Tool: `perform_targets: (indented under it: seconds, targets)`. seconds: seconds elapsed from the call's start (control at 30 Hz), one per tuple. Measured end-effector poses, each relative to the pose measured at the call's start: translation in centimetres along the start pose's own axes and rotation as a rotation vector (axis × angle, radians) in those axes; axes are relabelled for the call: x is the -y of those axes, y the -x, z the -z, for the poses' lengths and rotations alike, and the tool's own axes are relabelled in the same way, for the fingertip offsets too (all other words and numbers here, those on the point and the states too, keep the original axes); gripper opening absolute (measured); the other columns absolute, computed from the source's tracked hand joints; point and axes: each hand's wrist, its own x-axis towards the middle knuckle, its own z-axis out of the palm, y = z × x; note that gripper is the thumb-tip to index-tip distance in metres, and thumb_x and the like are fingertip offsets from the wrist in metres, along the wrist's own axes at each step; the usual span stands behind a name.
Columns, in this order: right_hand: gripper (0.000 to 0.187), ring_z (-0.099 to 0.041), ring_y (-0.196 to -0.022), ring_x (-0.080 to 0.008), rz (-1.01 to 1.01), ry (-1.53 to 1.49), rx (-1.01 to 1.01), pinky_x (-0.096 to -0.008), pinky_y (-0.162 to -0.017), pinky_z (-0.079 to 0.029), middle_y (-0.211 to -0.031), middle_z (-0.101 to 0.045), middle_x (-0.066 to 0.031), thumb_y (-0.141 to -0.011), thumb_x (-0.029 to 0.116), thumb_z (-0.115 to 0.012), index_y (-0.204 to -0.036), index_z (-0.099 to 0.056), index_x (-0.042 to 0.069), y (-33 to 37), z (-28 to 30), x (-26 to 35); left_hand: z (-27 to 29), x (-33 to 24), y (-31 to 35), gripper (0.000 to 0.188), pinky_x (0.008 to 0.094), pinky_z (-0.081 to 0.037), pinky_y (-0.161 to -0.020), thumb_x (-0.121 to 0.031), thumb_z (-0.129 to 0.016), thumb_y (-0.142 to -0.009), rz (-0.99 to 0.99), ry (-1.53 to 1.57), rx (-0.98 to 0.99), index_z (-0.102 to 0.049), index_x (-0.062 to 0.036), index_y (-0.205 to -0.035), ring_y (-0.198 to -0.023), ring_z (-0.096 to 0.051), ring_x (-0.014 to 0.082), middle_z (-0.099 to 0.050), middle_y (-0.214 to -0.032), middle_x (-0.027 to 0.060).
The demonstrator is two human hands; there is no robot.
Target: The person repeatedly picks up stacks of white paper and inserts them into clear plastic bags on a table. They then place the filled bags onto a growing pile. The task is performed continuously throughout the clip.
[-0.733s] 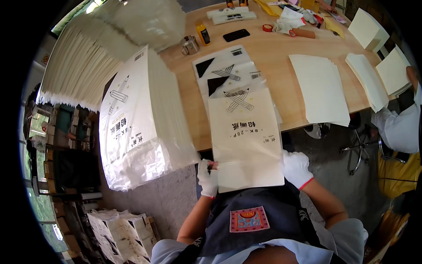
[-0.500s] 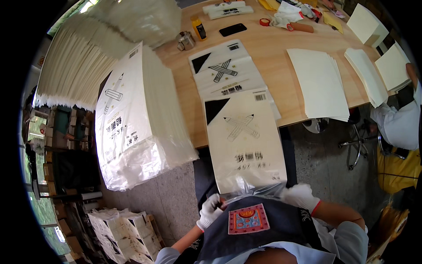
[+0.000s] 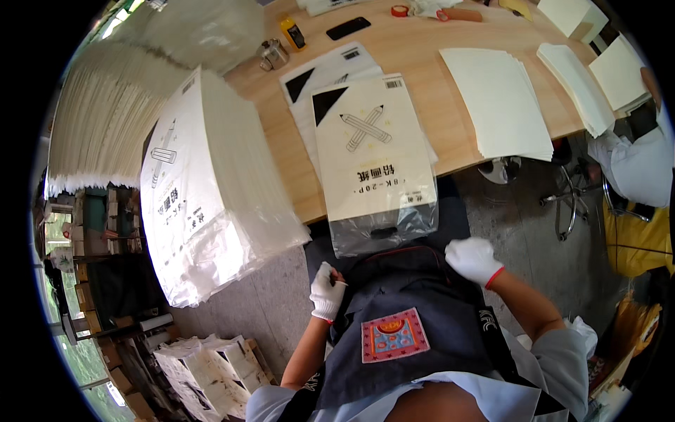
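Over the wooden tabletop (image 3: 411,43), overhanging its near edge, the clear-bagged paper pack (image 3: 373,151) lies just ahead of the left hand (image 3: 327,292) and right hand (image 3: 472,260), long axis pointing away, both curled, apparently empty, neither clearly nearer.

A bag (image 3: 376,151) lies ahead, between left hand (image 3: 328,292) and right hand (image 3: 475,261). Stacked packets (image 3: 193,190) sit forward-left of both, paper sheets (image 3: 496,105) forward-right.
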Motion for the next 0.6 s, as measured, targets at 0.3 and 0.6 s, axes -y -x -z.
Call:
perform_targets:
  seconds: [0.3,0.6]
  targets:
    - [0.026,-0.056,-0.054,-0.0094,-0.071,-1.383,0.111,-0.0242,-0.047,-0.043,-0.071,-0.063,-0.0048,-0.092,0.029,-0.059,-0.100,-0.061,0.004,-8.5,-1.0,-1.4,-2.6,-2.1,-8.6,0.029,0.0248,-0.043,-0.066,-0.029,-0.054,-0.095,0.541,0.968,-0.001,-0.058,-0.0017,-0.103,-0.077,-0.050,0.0086,-0.056,-0.083,0.0006]
    - [0.050,-0.062,-0.090,-0.0164,-0.144,-1.754,0.074,-0.0305,-0.081,-0.050,-0.108,-0.064,-0.0117,-0.096,0.039,-0.048,-0.127,-0.050,0.000,-6.7,0.8,-1.6,2.1,-14.6,-10.8,0.016,0.0331,-0.043,-0.062,-0.015,-0.054,-0.093,-0.207,0.337,-0.093,-0.056,0.0011,-0.092,-0.066,-0.053,0.0228,-0.055,-0.074,0.0114]
